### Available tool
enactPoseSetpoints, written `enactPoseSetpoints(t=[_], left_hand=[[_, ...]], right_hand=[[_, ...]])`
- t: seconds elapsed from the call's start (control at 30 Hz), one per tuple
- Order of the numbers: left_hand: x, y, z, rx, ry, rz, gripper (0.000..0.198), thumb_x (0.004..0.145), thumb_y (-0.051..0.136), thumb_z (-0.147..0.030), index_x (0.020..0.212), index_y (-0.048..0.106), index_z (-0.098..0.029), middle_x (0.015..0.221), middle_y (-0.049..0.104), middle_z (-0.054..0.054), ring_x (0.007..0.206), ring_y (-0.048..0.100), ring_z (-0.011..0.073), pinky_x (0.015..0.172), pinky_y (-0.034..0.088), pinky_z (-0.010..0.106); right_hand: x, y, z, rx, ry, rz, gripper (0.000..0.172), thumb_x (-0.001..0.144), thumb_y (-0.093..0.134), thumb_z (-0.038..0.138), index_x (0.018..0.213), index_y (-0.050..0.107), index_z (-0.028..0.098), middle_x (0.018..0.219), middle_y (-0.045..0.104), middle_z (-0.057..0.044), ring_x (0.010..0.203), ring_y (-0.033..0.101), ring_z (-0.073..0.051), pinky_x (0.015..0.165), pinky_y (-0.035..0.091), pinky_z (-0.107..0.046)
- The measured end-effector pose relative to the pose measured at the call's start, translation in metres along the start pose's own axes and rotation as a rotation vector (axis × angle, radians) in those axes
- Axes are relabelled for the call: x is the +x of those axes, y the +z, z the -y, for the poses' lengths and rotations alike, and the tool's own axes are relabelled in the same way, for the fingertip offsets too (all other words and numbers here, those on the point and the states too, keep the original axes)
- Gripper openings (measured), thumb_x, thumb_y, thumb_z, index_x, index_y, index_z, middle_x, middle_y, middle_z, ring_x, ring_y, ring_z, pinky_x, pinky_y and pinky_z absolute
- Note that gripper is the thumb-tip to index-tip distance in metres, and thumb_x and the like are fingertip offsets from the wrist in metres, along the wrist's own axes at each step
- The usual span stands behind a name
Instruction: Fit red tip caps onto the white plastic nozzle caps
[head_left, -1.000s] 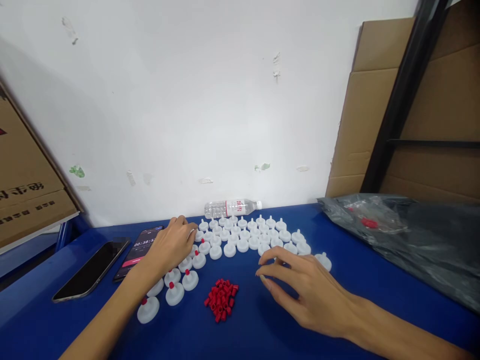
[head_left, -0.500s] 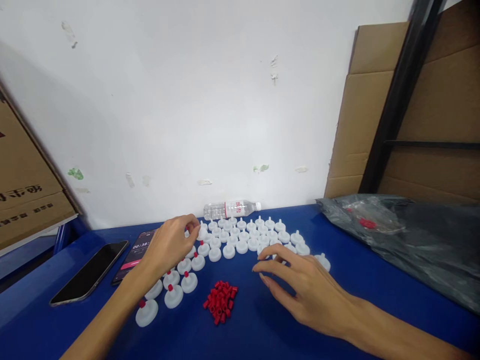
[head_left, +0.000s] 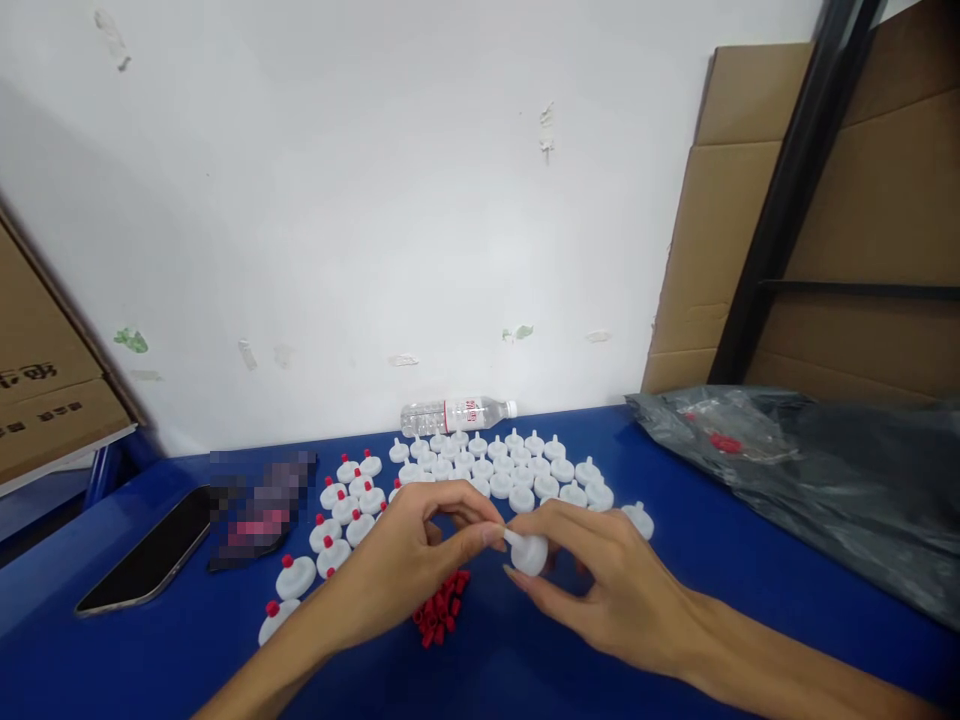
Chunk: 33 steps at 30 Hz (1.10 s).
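A white nozzle cap (head_left: 529, 554) is held tilted over the table, its thin spout pointing left. My right hand (head_left: 611, 570) is closed around its wide base from the right. My left hand (head_left: 435, 535) pinches at the spout's tip with thumb and fingers; whether a red tip is between them is hidden. Below my left hand lies a pile of small red tip caps (head_left: 439, 612), partly covered. Beyond both hands stand many white nozzle caps (head_left: 500, 484) with bare spouts. White caps with red tips (head_left: 295, 577) stand at the left, some hidden by my left forearm.
A clear plastic bottle (head_left: 459, 415) lies along the wall. Two phones are at the left, one dark (head_left: 146, 560) and one blurred out (head_left: 262, 510). A grey plastic bag (head_left: 810, 490) with a clear bag of red pieces (head_left: 739, 430) covers the right side. Cardboard (head_left: 720, 230) leans behind.
My left hand has moved right and nearer, from the group of caps to my right hand. My right hand, open before, now holds a white nozzle cap. The view has shifted slightly.
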<state>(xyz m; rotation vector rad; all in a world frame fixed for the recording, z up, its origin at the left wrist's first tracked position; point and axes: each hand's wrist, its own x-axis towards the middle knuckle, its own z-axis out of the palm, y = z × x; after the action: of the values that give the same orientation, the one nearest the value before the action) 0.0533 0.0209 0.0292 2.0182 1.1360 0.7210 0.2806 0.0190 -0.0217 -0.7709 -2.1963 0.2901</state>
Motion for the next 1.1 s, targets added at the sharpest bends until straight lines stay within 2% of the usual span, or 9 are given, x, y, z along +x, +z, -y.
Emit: enactPoseSetpoints(t=[0.13,0.27,0.4,0.63,0.77,0.83,0.97,1.03,1.1], left_hand=[[0.001,-0.007,0.010,0.345,-0.002,0.006,0.014,0.091,0.069,-0.037,0.101,0.076,-0.030,0.093,0.072,-0.001,0.084,0.059,0.0186,0.076,0.045,0.032],[-0.002,-0.011,0.021,0.476,-0.049,0.088,0.015,0.084,0.073,-0.034,0.097,0.076,-0.027,0.099,0.069,0.002,0.095,0.062,0.0230,0.084,0.047,0.037],[-0.005,-0.010,0.024,0.474,-0.059,0.105,0.012,0.084,0.073,-0.035,0.092,0.075,-0.027,0.101,0.066,0.002,0.094,0.062,0.0228,0.082,0.049,0.036],[-0.004,-0.003,0.015,0.455,-0.058,0.131,0.009,0.083,0.069,-0.019,0.082,0.076,-0.025,0.096,0.066,0.002,0.092,0.064,0.0209,0.080,0.049,0.033],[-0.002,-0.002,0.013,0.436,-0.003,0.052,0.009,0.088,0.066,-0.024,0.088,0.075,-0.024,0.093,0.069,0.002,0.085,0.063,0.0197,0.076,0.048,0.033],[0.000,-0.002,0.012,0.383,0.012,-0.001,0.014,0.093,0.063,-0.030,0.091,0.075,-0.024,0.085,0.071,0.001,0.075,0.061,0.0180,0.071,0.046,0.032],[0.004,-0.002,0.009,0.249,0.060,-0.104,0.017,0.095,0.064,-0.034,0.095,0.078,-0.024,0.078,0.074,0.000,0.065,0.058,0.0150,0.063,0.045,0.028],[0.005,-0.002,0.009,0.211,0.104,-0.139,0.016,0.093,0.067,-0.032,0.100,0.079,-0.025,0.085,0.076,0.001,0.067,0.060,0.0148,0.060,0.043,0.027],[0.006,-0.002,0.010,0.158,0.141,-0.114,0.018,0.094,0.066,-0.031,0.105,0.080,-0.028,0.091,0.077,0.001,0.067,0.062,0.0141,0.057,0.042,0.026]], right_hand=[[0.000,-0.003,0.000,-0.038,0.004,-0.068,0.023,0.089,0.067,0.020,0.112,0.063,0.023,0.084,0.068,0.003,0.061,0.061,-0.010,0.054,0.043,-0.023],[-0.002,-0.003,-0.002,-0.089,-0.047,-0.089,0.028,0.092,0.065,0.022,0.120,0.062,0.022,0.090,0.069,0.001,0.063,0.064,-0.011,0.056,0.044,-0.024],[-0.002,-0.002,-0.001,-0.108,-0.048,-0.079,0.029,0.092,0.065,0.022,0.121,0.061,0.023,0.092,0.070,0.000,0.063,0.065,-0.012,0.057,0.044,-0.026],[-0.001,-0.004,0.000,-0.100,-0.029,-0.022,0.031,0.092,0.061,0.019,0.123,0.061,0.025,0.099,0.071,-0.002,0.067,0.066,-0.012,0.058,0.046,-0.025],[-0.001,-0.004,-0.001,-0.104,0.004,0.023,0.040,0.093,0.059,0.019,0.131,0.055,0.030,0.105,0.072,0.000,0.070,0.068,-0.012,0.059,0.047,-0.024],[0.000,-0.003,-0.002,-0.102,0.074,0.039,0.041,0.093,0.059,0.019,0.132,0.051,0.029,0.095,0.072,0.002,0.066,0.067,-0.012,0.057,0.045,-0.023],[0.000,-0.001,-0.004,-0.117,0.169,0.077,0.029,0.091,0.060,0.020,0.119,0.052,0.024,0.073,0.067,0.006,0.054,0.063,-0.013,0.050,0.040,-0.022],[-0.001,0.000,-0.006,-0.122,0.147,0.081,0.024,0.093,0.061,0.023,0.116,0.053,0.023,0.078,0.071,0.003,0.056,0.065,-0.014,0.052,0.043,-0.023],[-0.002,0.000,-0.007,-0.119,0.120,0.083,0.021,0.095,0.059,0.026,0.116,0.053,0.022,0.092,0.075,-0.002,0.061,0.068,-0.014,0.058,0.048,-0.026]])
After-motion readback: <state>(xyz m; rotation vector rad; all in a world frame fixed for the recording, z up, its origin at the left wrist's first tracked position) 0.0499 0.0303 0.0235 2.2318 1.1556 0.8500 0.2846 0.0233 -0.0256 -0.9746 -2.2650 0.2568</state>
